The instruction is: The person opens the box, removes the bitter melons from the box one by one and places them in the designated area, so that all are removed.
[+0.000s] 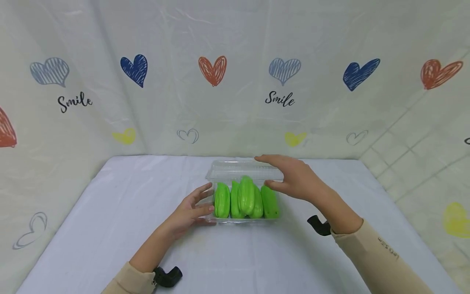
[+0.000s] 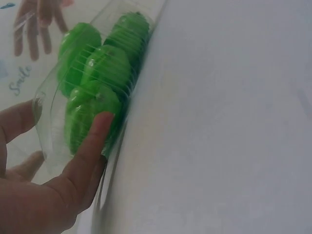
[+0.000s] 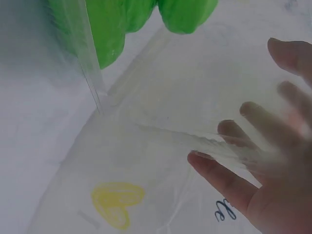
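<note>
In the head view a clear plastic clamshell box (image 1: 244,221) lies on the white cloth, its hinged lid (image 1: 235,169) raised at the back. Several bright green, ridged, cucumber-shaped vegetables (image 1: 247,198) fill its base, one lying on top of the others. My left hand (image 1: 187,214) holds the box's left end; in the left wrist view one finger (image 2: 100,129) lies along the side wall. At the lid's right part is my right hand (image 1: 293,177), fingers spread and straight. The right wrist view shows those fingers (image 3: 229,175) partly seen through clear plastic.
A white cloth (image 1: 110,228) covers the table. Behind it hangs a pale curtain (image 1: 242,110) printed with hearts and the word Smile. A black curved piece (image 1: 169,277) sits at my left wrist, and a similar black piece (image 1: 318,226) at my right wrist.
</note>
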The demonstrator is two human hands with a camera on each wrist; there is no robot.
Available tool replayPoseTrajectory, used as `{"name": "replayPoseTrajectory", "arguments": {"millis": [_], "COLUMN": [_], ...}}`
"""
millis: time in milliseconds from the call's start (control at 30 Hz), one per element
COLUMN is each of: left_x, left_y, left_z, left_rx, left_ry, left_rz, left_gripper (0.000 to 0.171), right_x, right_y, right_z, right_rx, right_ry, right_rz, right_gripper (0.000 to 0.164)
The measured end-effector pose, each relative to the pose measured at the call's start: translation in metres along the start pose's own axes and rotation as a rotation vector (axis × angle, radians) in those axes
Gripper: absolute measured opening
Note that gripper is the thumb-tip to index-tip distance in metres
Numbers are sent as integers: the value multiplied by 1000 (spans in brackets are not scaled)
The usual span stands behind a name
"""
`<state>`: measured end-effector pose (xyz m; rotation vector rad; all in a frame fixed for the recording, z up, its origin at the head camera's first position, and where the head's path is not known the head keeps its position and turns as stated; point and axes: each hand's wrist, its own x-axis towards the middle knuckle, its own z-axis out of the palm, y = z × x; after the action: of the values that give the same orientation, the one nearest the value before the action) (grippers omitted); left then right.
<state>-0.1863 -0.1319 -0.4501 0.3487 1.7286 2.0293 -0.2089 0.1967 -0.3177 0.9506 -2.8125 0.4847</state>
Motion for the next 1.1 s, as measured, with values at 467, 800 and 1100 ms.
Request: {"name": "replayPoseTrajectory", "arguments": {"millis": [467, 800, 1100], "left_x": [2, 3, 3], "left_y": [-3, -4, -5], "left_z": [-2, -3, -4], "left_rx": [-47, -59, -65], "left_ry": [21, 19, 15], "left_rz": [-32, -34, -33], "left_gripper": [76, 75, 74], "right_x": [-2, -1, 3], "right_y": [29, 46, 58], "right_z": [-11, -3, 3], "right_rx": [239, 571, 701], "right_ry": [159, 261, 303], "right_rz": [67, 200, 234], "right_gripper": [64, 66, 63]}}
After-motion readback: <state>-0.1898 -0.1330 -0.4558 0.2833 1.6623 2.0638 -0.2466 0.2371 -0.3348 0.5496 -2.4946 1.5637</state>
